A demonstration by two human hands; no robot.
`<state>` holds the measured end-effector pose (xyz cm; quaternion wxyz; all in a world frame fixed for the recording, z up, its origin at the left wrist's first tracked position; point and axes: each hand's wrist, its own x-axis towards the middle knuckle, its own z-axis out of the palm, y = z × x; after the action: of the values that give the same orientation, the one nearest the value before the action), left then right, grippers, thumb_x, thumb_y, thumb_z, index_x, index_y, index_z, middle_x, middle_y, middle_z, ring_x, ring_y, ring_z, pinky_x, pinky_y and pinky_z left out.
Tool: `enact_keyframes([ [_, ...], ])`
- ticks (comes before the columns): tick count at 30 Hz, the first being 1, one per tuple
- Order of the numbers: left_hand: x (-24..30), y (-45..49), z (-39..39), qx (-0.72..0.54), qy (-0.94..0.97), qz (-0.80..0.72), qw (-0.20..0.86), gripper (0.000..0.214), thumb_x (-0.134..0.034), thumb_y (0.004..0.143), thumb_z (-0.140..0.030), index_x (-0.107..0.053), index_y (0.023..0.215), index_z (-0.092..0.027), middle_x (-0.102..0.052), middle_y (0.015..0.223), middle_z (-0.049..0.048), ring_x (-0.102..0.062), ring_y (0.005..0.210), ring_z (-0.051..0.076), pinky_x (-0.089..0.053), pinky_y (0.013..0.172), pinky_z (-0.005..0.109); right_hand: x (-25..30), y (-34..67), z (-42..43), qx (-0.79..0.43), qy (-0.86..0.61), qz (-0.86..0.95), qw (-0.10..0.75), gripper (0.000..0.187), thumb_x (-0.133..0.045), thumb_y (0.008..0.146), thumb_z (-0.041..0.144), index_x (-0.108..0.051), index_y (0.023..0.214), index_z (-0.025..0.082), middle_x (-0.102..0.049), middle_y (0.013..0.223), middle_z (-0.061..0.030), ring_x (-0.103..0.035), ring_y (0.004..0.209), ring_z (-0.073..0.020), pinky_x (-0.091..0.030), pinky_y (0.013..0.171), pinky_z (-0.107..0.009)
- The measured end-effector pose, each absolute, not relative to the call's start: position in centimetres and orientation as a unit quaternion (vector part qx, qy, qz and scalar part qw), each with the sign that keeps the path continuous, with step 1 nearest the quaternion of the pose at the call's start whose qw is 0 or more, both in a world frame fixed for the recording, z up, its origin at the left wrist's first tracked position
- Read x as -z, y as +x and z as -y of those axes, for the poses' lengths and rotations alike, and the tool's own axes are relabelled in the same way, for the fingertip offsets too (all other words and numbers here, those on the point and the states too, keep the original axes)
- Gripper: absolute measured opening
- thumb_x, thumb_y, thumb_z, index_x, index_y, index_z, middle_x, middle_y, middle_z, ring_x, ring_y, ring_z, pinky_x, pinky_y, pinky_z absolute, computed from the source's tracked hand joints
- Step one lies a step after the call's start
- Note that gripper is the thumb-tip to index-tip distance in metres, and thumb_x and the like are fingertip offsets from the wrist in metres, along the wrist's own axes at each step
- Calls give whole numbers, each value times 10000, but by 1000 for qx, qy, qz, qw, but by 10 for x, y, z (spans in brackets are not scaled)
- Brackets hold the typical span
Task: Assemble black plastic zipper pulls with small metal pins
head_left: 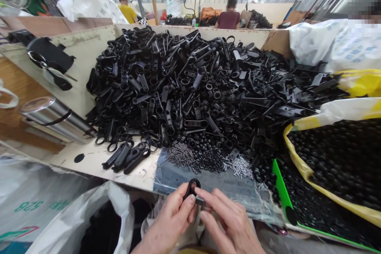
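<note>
My left hand (pixel 175 216) pinches a black ring-ended plastic handle (pixel 190 187) between thumb and fingers, above the near edge of the work surface. The fingertips of my right hand (pixel 228 216) meet the same piece from the right, the index finger at its ring. The thumb is lower, and part of the handle is hidden between the hands. Just beyond lie small dark screws (pixel 179 154), little black plastic pieces (pixel 208 156) and shiny silver pins (pixel 239 166). Several similar handles (pixel 126 156) rest side by side to the left.
A large heap of black plastic parts (pixel 166 87) fills the bench. To the left lies a steel thermos (pixel 56 117). A green divider (pixel 282 194) and a yellow-edged sack (pixel 300 162) of black pieces stand right; a white sack (pixel 119 206) is at front left. People sit beyond.
</note>
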<state>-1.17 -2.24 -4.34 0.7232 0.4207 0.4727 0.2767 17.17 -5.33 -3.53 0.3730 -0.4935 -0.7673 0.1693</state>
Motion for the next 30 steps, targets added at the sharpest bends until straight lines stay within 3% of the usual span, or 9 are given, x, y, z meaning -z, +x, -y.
enact_keyframes([
  [3,40,-13,21,-267,429,-480,717,675,-601,834,-780,-635,1139,-179,-420,636,-82,-290,538,92,-223,472,220,36,175,58,-223,-525,741,355,163,-446,1079,274,-561,1194,287,-736,905,-21,-728,730,-182,-547,631,-245],
  [5,39,-12,22,-268,434,-484,711,689,-605,828,-784,-643,1152,-177,-424,635,-78,-297,545,95,-229,481,220,42,176,58,-240,-510,754,338,193,-375,1083,213,-552,1110,287,-702,830,3,-705,671,-167,-511,585,-238],
  [12,52,-10,32,-315,414,-522,676,608,-709,817,-687,-703,1191,-207,-475,654,-40,-372,589,123,-265,494,228,52,174,55,-217,-501,796,261,328,-347,1041,98,-549,1260,233,-732,920,-34,-748,771,-186,-529,656,-249],
  [23,57,1,36,-321,325,-529,715,675,-735,772,-722,-650,1212,-218,-405,615,-95,-251,495,66,-183,441,178,48,168,53,-137,-540,816,155,427,-547,897,33,-623,1263,240,-747,860,7,-752,641,-179,-439,521,-257],
  [27,71,3,38,-363,341,-550,671,562,-735,811,-661,-683,1164,-226,-523,666,-46,-423,550,102,-338,480,182,44,160,50,-111,-564,815,70,510,-626,803,7,-638,1251,251,-763,801,19,-749,569,-203,-379,437,-272],
  [30,79,2,39,-385,420,-573,589,486,-673,867,-627,-698,1154,-235,-718,900,63,-651,805,214,-514,677,267,38,150,49,-85,-580,809,32,498,-619,790,-8,-649,1232,218,-766,764,-19,-733,542,-205,-369,419,-261],
])
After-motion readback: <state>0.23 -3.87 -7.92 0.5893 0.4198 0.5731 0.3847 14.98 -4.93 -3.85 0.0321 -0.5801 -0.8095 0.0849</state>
